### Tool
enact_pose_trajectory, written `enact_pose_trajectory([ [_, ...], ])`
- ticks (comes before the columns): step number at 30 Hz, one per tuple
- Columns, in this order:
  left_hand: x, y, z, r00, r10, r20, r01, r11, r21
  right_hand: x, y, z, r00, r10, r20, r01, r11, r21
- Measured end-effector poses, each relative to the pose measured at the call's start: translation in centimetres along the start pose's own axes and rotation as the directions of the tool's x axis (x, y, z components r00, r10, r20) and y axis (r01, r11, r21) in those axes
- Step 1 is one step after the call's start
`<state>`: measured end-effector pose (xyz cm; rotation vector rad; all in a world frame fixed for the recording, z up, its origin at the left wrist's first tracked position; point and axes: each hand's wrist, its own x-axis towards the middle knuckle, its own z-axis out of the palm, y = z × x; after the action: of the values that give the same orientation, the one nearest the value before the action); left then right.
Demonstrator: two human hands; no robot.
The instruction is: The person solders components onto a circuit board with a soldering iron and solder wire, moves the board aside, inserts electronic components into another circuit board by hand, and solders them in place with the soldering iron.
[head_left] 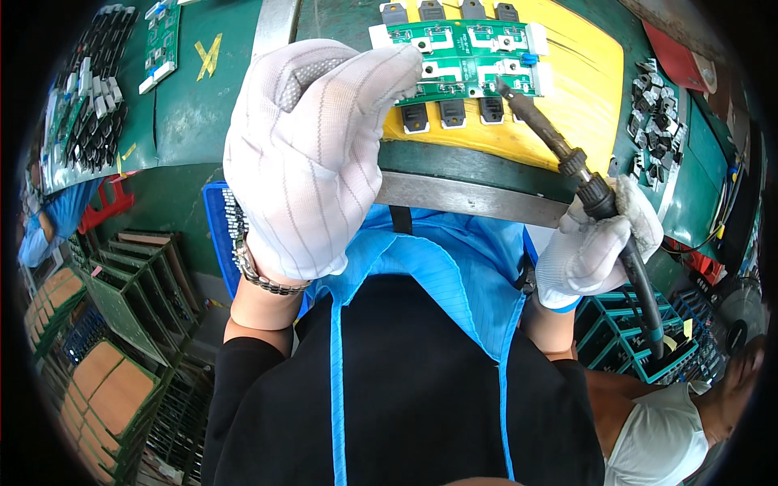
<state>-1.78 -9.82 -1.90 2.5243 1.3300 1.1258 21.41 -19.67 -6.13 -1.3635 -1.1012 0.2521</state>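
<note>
A green circuit board (466, 53) with white end pieces lies on a yellow-covered pad (587, 61). Black flat components with metal tabs stick out along both its long sides, one of them a near-side component (452, 113). White-gloved, my left hand (312, 138) has its fingers bent together over the board's left end; what they pinch, if anything, is hidden. In my right hand (604, 239), also gloved, is a soldering iron (559, 146), gripped by its handle. The iron's dark tip reaches the board's lower right part, beside a blue component (529, 59).
Another green board (162, 40) lies at the far left, near stacked black-and-white parts (89, 105). Loose small parts (655, 125) sit on the right of the green table. A metal edge (470, 197) runs along its front. Another person's arm shows at lower right.
</note>
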Motion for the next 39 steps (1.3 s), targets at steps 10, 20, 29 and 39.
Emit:
enact_pose_trajectory([
  [10, 0.0, 0.6, 0.7, 0.999, -0.038, 0.005, 0.038, 0.999, 0.003, 0.1, -0.5, 0.2, 0.992, 0.043, 0.118, -0.039, 0.999, -0.034],
  [20, 0.2, 0.8, 0.7, 1.0, 0.003, -0.02, -0.003, 1.0, 0.004, -0.2, 0.0, 0.3, 0.988, 0.1, -0.113, -0.082, 0.984, 0.156],
  [29, 0.1, 0.3, 1.3, 0.999, 0.034, 0.005, -0.034, 0.999, 0.023, 0.1, -0.7, 0.2, 0.994, 0.095, 0.062, -0.093, 0.995, -0.034],
  [39, 0.5, 0.6, 1.2, 0.999, 0.006, -0.041, -0.005, 1.0, 0.004, 0.0, -0.1, -0.1, 0.998, -0.023, 0.05, 0.024, 1.0, -0.012],
])
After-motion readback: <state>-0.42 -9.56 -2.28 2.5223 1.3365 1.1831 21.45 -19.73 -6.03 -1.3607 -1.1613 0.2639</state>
